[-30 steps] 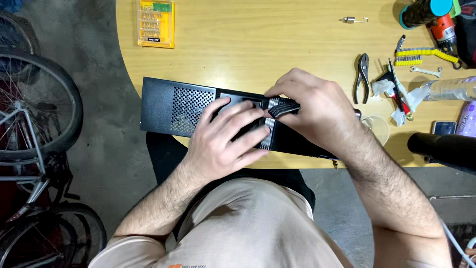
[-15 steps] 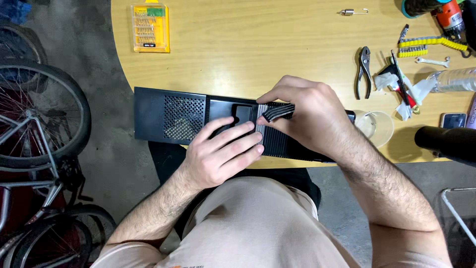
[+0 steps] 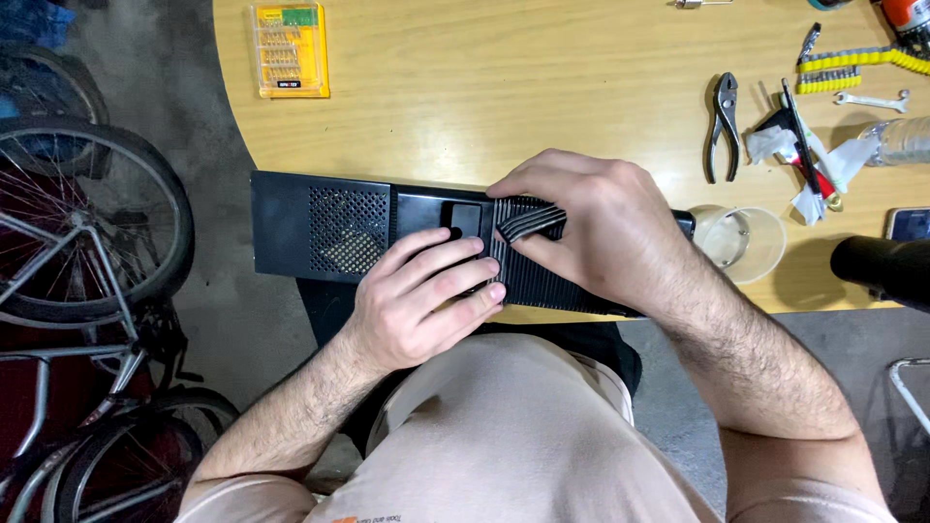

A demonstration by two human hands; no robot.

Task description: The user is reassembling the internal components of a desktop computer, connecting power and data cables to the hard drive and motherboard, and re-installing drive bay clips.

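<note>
While the black console case (image 3: 387, 228) lies along the desk's (image 3: 542, 107) near edge, overhanging its left end, my left hand (image 3: 417, 300) presses flat and my right hand (image 3: 591, 228) pinches its ribbed strip (image 3: 530, 222). It seems rigid, smooth plastic, best gripped by its long edges.

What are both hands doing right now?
Left hand: open, flat on the black console.
Right hand: shut on a ribbed dark tool handle.

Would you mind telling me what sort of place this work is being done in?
Probably a home workshop or garage. Hand tools such as pliers and a yellow screwdriver bit set lie on the wooden table, and bicycles stand on the bare concrete floor beside it.
</note>
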